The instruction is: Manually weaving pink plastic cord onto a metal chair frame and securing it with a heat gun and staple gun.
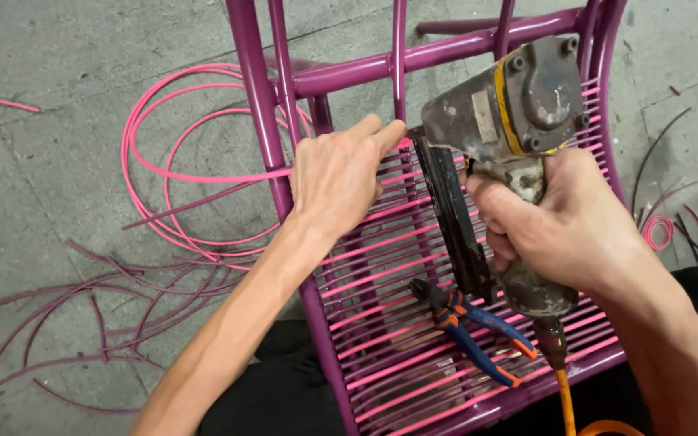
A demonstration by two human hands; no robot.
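Your right hand (563, 230) is closed firmly around the handle of a pneumatic staple gun (498, 153), and its nose points to the left, against the pink cord just beside your left fingertips. The gun is heavy cast metal, grey and scratched, with a yellow band and a long black magazine that hangs down in front of your grip. An orange air hose (565, 396) leaves the bottom of the handle, below your right hand.

Your left hand (337, 173) presses on the pink plastic cord (381, 242) with the fingers bent; I judge that it keeps the strand tight at the vertical bar, so the gun's nose meets it there. The cord is smooth and round, and it runs in many parallel lines across the purple metal chair frame (264, 105), which is made of glossy tube.

Blue and orange pliers (466, 327) lie on the woven cords, below both grips, near for your reach. To the left of your left hand, loose pink loops (151, 161) and darker purple offcuts (107, 323) lie on the rough concrete floor (42, 202).
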